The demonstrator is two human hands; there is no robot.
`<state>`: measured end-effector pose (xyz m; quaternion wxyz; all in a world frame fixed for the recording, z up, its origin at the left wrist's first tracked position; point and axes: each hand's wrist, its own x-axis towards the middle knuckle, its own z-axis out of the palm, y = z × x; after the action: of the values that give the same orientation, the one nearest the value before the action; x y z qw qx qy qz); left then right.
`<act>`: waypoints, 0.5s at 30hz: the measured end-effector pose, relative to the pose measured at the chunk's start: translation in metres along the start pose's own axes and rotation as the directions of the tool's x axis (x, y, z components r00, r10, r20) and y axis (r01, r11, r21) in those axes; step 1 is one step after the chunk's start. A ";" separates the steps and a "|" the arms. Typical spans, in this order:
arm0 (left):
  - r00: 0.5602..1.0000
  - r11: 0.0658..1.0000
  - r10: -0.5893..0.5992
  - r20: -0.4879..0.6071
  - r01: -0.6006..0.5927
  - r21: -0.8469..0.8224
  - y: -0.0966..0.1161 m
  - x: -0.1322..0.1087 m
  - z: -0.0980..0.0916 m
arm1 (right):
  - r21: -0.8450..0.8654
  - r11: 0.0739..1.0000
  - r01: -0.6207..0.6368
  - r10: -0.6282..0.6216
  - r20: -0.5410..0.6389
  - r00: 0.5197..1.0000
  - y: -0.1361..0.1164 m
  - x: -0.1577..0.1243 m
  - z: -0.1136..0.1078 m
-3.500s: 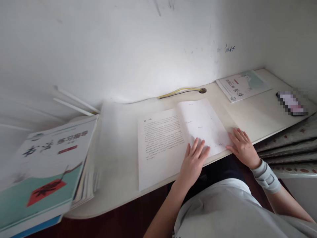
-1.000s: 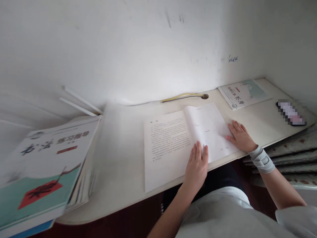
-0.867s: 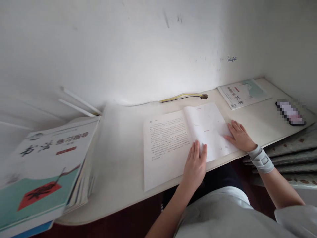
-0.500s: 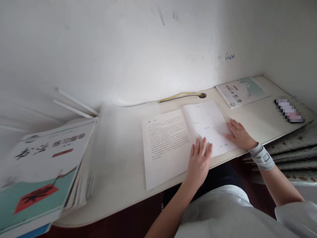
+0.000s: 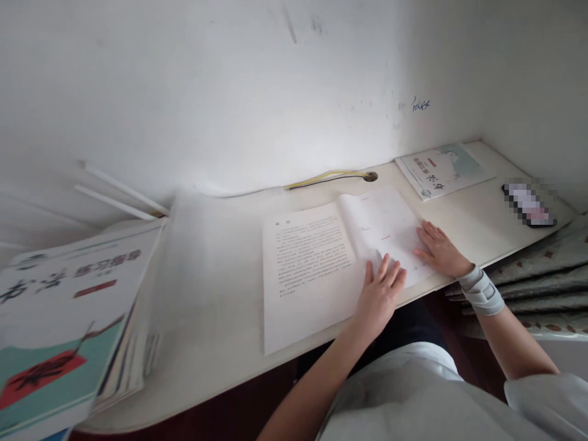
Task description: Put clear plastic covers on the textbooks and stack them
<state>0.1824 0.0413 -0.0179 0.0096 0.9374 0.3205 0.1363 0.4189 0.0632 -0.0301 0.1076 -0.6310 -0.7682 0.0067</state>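
Observation:
An open book [image 5: 305,263] lies on the desk in front of me, with dense printed text on its left page and only a few small lines on its right page. My left hand [image 5: 382,291] rests flat on the lower part of the right page, near the fold, fingers stretched out. The page is slightly wrinkled by its fingertips. At the right edge of that page lies my right hand [image 5: 438,248], palm down with fingers spread, a grey wrap round its wrist. Neither hand grips anything.
A stack of workbooks [image 5: 68,318] stands on the desk's left end. Another workbook [image 5: 443,171] lies at the back right, beside a phone [image 5: 528,202] whose screen is blurred. Cables [image 5: 328,176] run along the wall into a desk hole [image 5: 370,177]. Patterned fabric [image 5: 546,275] hangs at right.
My left hand has slid a little to the right across the right page, which now shows wrinkles. My right hand stays at the page's edge. The view has shifted slightly.

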 end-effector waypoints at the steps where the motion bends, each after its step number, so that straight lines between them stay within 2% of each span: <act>1: 1.000 1.000 0.012 0.010 -0.012 -0.010 0.000 0.001 0.001 | -0.001 1.000 0.000 0.000 0.001 1.000 0.000 0.000 -0.001; 7: 1.000 0.996 0.008 0.022 -0.006 -0.088 0.006 0.011 0.003 | -0.024 1.000 -0.004 0.004 0.007 1.000 0.000 0.000 -0.001; 10: 0.999 0.978 0.030 0.019 -0.026 -0.206 0.003 0.006 -0.008 | -0.044 0.999 -0.018 0.019 0.008 1.000 -0.001 -0.001 0.001; 11: 1.000 0.966 -0.006 -0.014 0.002 -0.257 -0.003 0.001 -0.013 | -0.060 0.998 -0.034 0.034 0.000 0.999 -0.003 -0.002 0.000; 12: 0.994 0.949 -0.087 -0.066 0.062 -0.311 -0.012 -0.007 -0.020 | -0.080 0.995 -0.053 0.051 -0.019 0.999 -0.007 -0.003 -0.001; 13: 0.970 0.918 -0.205 -0.127 0.145 -0.370 -0.024 -0.016 -0.026 | -0.101 0.993 -0.066 0.062 -0.047 0.997 -0.013 -0.003 -0.004; 14: 0.913 0.863 -0.360 -0.190 0.249 -0.440 -0.040 -0.028 -0.032 | -0.120 0.990 -0.069 0.059 -0.083 0.995 -0.022 -0.003 -0.008; 15: 0.831 0.789 -0.507 -0.230 0.340 -0.512 -0.058 -0.041 -0.038 | -0.133 0.990 -0.051 0.036 -0.118 0.992 -0.032 -0.003 -0.012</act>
<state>0.1072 0.0599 0.0025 0.1989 0.7703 0.4816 0.3675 0.3901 0.0523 -0.0138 0.1084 -0.6528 -0.7455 -0.0794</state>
